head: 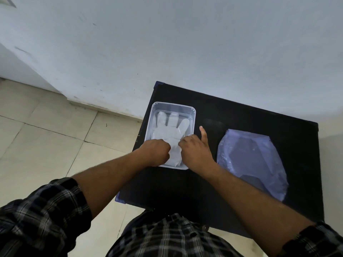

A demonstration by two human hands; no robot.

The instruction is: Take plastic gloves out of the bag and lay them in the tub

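Two bare hands meet at the centre of the frame over a clear, rectangular plastic tub (193,112) that sits on a black counter (232,117). Inside the tub lies a thin, milky-white plastic glove (171,130), flat, its long axis running along the tub's length, its fingers pointing toward the top of the frame and its cuff toward the person. The left hand (156,152) is curled narrow with its knuckles up at the cuff's left side; whether it pinches the plastic cannot be told. The right hand (196,151) rests on the cuff's right side, fingers bent down onto it and one finger sticking up free. Both seem to be pressing and smoothing the glove so it lies flat. Right of centre, well apart from the tub, a crumpled, translucent bluish plastic bag (252,160) lies flat on the counter.
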